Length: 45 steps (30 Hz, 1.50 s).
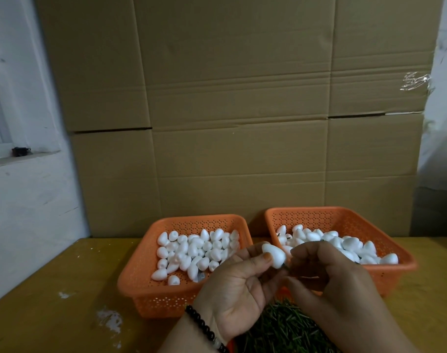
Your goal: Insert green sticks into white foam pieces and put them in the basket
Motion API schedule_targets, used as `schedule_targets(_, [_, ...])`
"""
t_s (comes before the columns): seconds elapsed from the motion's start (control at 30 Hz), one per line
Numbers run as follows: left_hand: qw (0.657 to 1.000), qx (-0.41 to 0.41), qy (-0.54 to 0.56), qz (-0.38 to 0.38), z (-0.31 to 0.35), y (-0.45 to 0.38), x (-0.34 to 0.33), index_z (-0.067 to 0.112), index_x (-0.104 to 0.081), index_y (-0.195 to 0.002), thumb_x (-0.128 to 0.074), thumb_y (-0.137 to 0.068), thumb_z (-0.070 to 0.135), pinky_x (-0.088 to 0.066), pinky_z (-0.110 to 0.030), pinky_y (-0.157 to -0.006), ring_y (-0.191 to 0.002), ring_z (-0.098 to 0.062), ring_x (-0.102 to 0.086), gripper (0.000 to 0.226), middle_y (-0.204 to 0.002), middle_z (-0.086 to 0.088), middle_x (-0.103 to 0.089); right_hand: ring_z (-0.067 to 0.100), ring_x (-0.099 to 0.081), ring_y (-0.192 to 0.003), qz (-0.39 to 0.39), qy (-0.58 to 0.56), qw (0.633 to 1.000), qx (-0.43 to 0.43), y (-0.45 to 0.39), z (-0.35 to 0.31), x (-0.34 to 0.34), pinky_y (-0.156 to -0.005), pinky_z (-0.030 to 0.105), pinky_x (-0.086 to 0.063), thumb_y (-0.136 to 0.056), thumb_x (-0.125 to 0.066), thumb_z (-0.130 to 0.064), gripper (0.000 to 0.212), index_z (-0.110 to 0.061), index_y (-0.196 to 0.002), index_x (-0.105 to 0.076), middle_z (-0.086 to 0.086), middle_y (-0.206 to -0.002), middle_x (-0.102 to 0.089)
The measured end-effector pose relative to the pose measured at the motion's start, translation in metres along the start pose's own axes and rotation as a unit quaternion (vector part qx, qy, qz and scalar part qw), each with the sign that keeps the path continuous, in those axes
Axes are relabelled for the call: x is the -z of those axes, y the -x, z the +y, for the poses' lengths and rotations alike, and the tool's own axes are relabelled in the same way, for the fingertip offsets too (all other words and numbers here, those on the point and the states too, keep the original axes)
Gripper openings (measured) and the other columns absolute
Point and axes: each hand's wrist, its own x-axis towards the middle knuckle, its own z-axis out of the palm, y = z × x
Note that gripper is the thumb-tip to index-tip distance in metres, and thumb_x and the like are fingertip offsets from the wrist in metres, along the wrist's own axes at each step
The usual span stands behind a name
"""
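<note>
I see the left hand (pixel 232 281), palm up, pinching a white foam piece (pixel 274 255) at thumb and fingertips. The right hand (pixel 327 273) curls beside it, pinching a green stick (pixel 360 265) at its base, above the green stick pile (pixel 283 324), before two orange baskets (pixel 138 284).

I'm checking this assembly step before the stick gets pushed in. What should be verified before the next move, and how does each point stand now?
1. Foam piece held firmly by the left hand: ok.
2. Right hand holds a green stick at the foam's lower end: cannot tell, fingers hide most of it.
3. Stick lined up with the foam's axis: cannot tell.
4. Stick pile within reach below the hands: ok.
5. Right basket has room for the finished piece: ok.
6. Left basket holds plain foam pieces: ok.
</note>
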Motion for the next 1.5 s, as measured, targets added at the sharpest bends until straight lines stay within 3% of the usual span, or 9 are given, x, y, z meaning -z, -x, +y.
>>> schedule_targets(0.37, [0.986, -0.086, -0.127, -0.07, -0.003, 0.001, 0.0, 0.007, -0.075, -0.092, -0.063, -0.071, -0.007, -0.055, -0.033, -0.076, -0.089, -0.023, -0.068, 0.028, -0.104, -0.018, -0.069, -0.004, -0.065, -0.085, 0.026, 0.035, 0.997, 0.058, 0.0, 0.002, 0.0, -0.075, 0.009, -0.048, -0.058, -0.091, -0.015, 0.046, -0.038, -0.085, -0.062, -0.019, -0.084, -0.068])
schedule_targets(0.57, [0.973, -0.122, -0.191, -0.035, -0.006, 0.001, -0.001, 0.007, -0.073, -0.09, -0.069, -0.066, -0.004, -0.054, -0.032, -0.078, -0.09, -0.024, -0.066, 0.027, -0.096, -0.018, -0.069, -0.005, -0.066, -0.081, 0.017, -0.012, 0.999, 0.026, -0.002, -0.003, -0.001, -0.071, 0.005, -0.048, -0.065, -0.074, -0.043, 0.023, -0.037, -0.084, -0.062, -0.025, -0.089, -0.067])
schedule_targets(0.73, [0.965, -0.126, -0.229, -0.032, -0.006, 0.002, -0.001, 0.003, -0.069, -0.099, -0.073, -0.065, -0.003, -0.055, -0.036, -0.085, -0.1, -0.029, -0.067, 0.034, -0.103, -0.018, -0.071, 0.01, -0.069, -0.077, -0.039, -0.138, 0.987, -0.066, -0.002, 0.006, -0.002, -0.065, 0.017, -0.054, -0.069, -0.081, -0.025, 0.034, -0.038, -0.096, -0.065, -0.006, -0.083, -0.071])
schedule_targets(0.87, [0.95, -0.139, -0.28, -0.024, -0.007, 0.003, 0.001, 0.006, -0.068, -0.108, -0.071, -0.068, -0.012, -0.053, -0.04, -0.092, -0.104, -0.027, -0.064, 0.044, -0.112, -0.018, -0.068, 0.032, -0.067, -0.09, -0.053, -0.263, 0.955, -0.129, -0.004, 0.01, -0.002, -0.085, 0.044, -0.056, -0.064, -0.074, -0.031, 0.051, -0.04, -0.114, -0.065, 0.009, -0.087, -0.069])
schedule_targets(1.0, [0.942, -0.138, -0.306, -0.016, -0.009, 0.0, 0.004, 0.007, -0.066, -0.113, -0.064, -0.075, -0.02, -0.055, -0.032, -0.085, -0.1, -0.02, -0.065, 0.047, -0.113, -0.017, -0.068, 0.023, -0.069, -0.096, -0.068, -0.267, 0.951, -0.137, -0.004, 0.01, -0.002, -0.09, 0.046, -0.054, -0.068, -0.071, -0.032, 0.043, -0.044, -0.109, -0.067, 0.008, -0.096, -0.073])
schedule_targets(1.07, [0.937, -0.138, -0.321, -0.009, -0.01, 0.0, 0.005, 0.012, -0.067, -0.113, -0.068, -0.074, -0.016, -0.055, -0.03, -0.082, -0.099, -0.017, -0.066, 0.048, -0.11, -0.01, -0.07, 0.02, -0.069, -0.095, -0.067, -0.245, 0.957, -0.137, -0.003, 0.012, -0.001, -0.086, 0.04, -0.055, -0.069, -0.07, -0.034, 0.042, -0.045, -0.109, -0.067, 0.004, -0.094, -0.073])
schedule_targets(1.2, [0.923, -0.128, -0.359, 0.062, -0.009, -0.003, 0.009, 0.026, -0.068, -0.108, -0.07, -0.079, -0.005, -0.054, -0.023, -0.075, -0.089, -0.005, -0.067, 0.043, -0.106, 0.003, -0.071, 0.004, -0.062, -0.067, -0.037, -0.119, 0.984, -0.125, -0.01, 0.024, 0.008, -0.061, 0.012, -0.048, -0.083, -0.071, -0.019, 0.039, -0.05, -0.106, -0.065, -0.005, -0.076, -0.068])
schedule_targets(1.33, [0.914, -0.129, -0.366, 0.117, -0.005, -0.007, 0.016, 0.025, -0.067, -0.106, -0.068, -0.084, 0.003, -0.056, -0.025, -0.075, -0.099, -0.013, -0.066, 0.032, -0.109, 0.002, -0.068, 0.007, -0.053, -0.056, 0.018, 0.024, 0.988, -0.15, -0.022, 0.053, 0.024, -0.05, 0.019, -0.038, -0.089, -0.063, -0.014, 0.045, -0.046, -0.119, -0.058, 0.002, -0.079, -0.055])
schedule_targets(1.5, [0.918, -0.142, -0.343, 0.14, 0.001, -0.009, 0.019, 0.015, -0.065, -0.108, -0.065, -0.085, -0.001, -0.055, -0.027, -0.069, -0.083, -0.014, -0.065, 0.028, -0.11, -0.008, -0.065, 0.029, -0.062, -0.09, 0.052, 0.306, 0.932, -0.188, -0.031, 0.09, 0.048, -0.08, 0.043, -0.049, -0.087, -0.064, -0.024, 0.049, -0.033, -0.134, -0.054, 0.01, -0.105, -0.059])
